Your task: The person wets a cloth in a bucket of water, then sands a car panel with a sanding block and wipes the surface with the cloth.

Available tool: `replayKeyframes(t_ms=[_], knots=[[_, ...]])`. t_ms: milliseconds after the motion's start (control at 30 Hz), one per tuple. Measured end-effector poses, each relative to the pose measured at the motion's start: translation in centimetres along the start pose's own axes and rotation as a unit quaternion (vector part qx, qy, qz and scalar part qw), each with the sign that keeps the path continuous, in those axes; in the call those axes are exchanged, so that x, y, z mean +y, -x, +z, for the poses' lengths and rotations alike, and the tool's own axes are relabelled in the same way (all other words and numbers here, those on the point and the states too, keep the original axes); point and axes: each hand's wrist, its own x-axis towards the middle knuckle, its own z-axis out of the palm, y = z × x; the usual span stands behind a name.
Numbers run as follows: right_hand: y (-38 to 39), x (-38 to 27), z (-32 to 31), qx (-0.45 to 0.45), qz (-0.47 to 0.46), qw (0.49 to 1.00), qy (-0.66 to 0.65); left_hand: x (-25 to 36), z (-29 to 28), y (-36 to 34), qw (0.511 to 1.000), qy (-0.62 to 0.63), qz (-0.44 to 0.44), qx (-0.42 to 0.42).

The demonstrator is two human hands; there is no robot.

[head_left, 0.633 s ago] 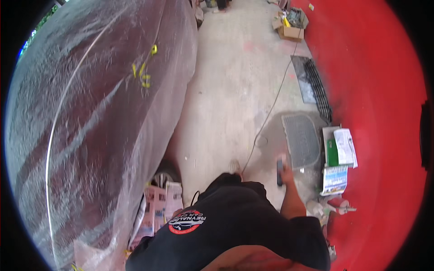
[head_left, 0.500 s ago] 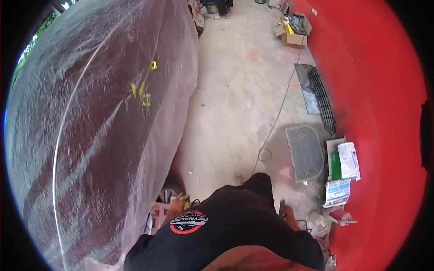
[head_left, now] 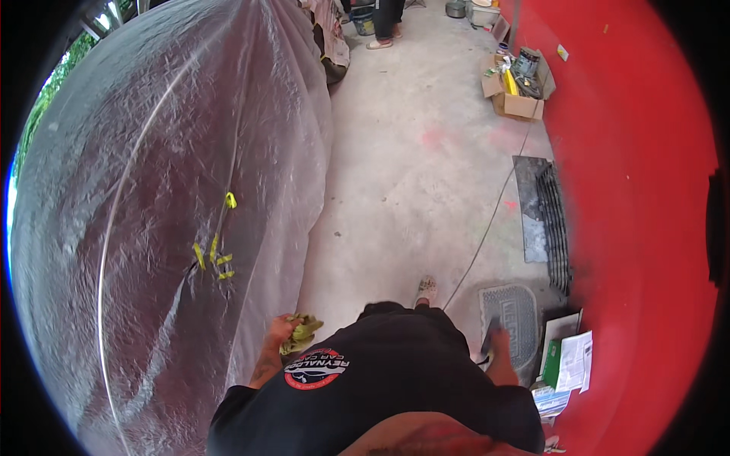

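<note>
My left hand (head_left: 282,329) is closed around a crumpled yellow-green rag (head_left: 301,332), held beside the plastic-draped vehicle shape on the left. To the right of my body, my right hand (head_left: 499,347) grips a dark, narrow object (head_left: 490,337) that is blurred, so its kind does not show. Below that hand lies a grey ribbed floor mat (head_left: 517,304). My black shirt hides part of the floor between the two hands.
Clear plastic sheeting (head_left: 175,228) with yellow tape covers a large form on the left. Along the red wall (head_left: 639,228) stand a cardboard box (head_left: 518,106), a black grille (head_left: 553,228) and papers (head_left: 576,361). A thin cable (head_left: 487,235) crosses the floor. Another person's legs (head_left: 386,19) show far ahead.
I have moved forward along the floor. My left hand has come up with the rag, now in fuller view, and my right hand has risen over the mat's edge with the dark object.
</note>
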Motion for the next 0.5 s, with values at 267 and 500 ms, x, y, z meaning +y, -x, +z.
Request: replayKeyframes(t_ms=[267, 500], knots=[[-29.0, -52.1, -9.5, 0.007, -0.351, 0.910, -0.220, 7.6, 2.3, -6.7, 0.958, -0.027, 0.200, -0.203], [-39.7, -54.1, -0.6, 0.006, -0.088, 0.987, -0.133, 15.7, 2.3, -24.5, 0.987, 0.043, -0.059, -0.141]])
